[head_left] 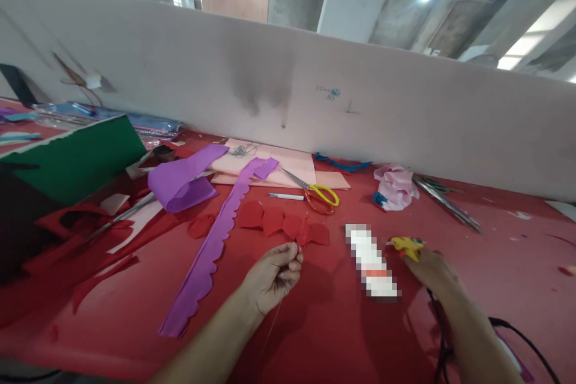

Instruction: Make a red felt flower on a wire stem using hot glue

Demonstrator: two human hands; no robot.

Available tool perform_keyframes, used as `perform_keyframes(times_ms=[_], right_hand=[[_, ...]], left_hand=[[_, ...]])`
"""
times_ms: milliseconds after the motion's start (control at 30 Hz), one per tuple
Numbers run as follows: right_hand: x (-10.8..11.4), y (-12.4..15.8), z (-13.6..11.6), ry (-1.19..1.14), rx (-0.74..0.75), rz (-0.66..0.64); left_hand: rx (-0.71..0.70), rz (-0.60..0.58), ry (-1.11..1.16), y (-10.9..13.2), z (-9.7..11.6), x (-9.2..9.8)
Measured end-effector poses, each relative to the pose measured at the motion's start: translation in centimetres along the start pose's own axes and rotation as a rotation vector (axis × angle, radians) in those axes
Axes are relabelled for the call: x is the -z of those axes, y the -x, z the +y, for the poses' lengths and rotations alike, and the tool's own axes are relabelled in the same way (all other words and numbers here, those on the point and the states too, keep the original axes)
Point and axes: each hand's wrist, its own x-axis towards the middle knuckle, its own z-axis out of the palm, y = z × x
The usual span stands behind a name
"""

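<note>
While the left hand (pixel 275 273), at the frame's lower centre just below a row of red petal-shaped cutouts (pixel 292 227), pinches what looks like a thin strand (pixel 273 324), the right hand (pixel 434 273) at lower right has its fingers wrapped around a yellow glue gun (pixel 407 247). The gun's nozzle near the left fingers could drip or burn if brought across carelessly, and the black cord (pixel 434 306) could snag. The nozzle points left, the barrel's long axis nearly level.
</note>
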Motion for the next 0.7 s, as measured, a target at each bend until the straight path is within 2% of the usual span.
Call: perform_keyframes(times_ms=[100,133,167,200,233,333,400,467,700], right_hand=[[0.7,3.7,-3.5,-0.011,0.009,0.063],[0.7,5.3,-5.4,-0.131,0.045,0.097],[0.5,6.8,-7.6,-0.327,0.078,0.059],[0.2,8.3,-9.9,-0.574,0.096,-0.068],[-0.2,9.5,-12.2,-0.818,0.087,-0.25],[-1.8,11.2,-17.4,-1.461,-0.093,-0.768],[-2.6,11.0,-19.0,-1.681,-0.235,-0.938],[-3.0,10.3,-19.3,-1.767,-0.316,-0.967],[-4.1,9.7,-17.7,-1.845,-0.336,-0.785]], left_hand=[[0.006,-0.004,-0.002,-0.1,-0.1,-0.1],[0.004,-0.004,-0.008,-0.1,-0.1,-0.2],[0.003,-0.003,-0.012,0.0,-0.1,-0.3],[0.002,-0.001,-0.013,0.0,0.0,-0.4],[0.003,-0.001,-0.008,0.1,0.2,-0.6],[0.011,-0.013,0.042,0.2,0.8,-1.1],[0.018,-0.045,0.071,0.1,1.3,-1.4],[0.021,-0.078,0.062,-0.3,1.5,-1.6],[0.033,-0.084,-0.069,-2.2,0.9,-2.2]])
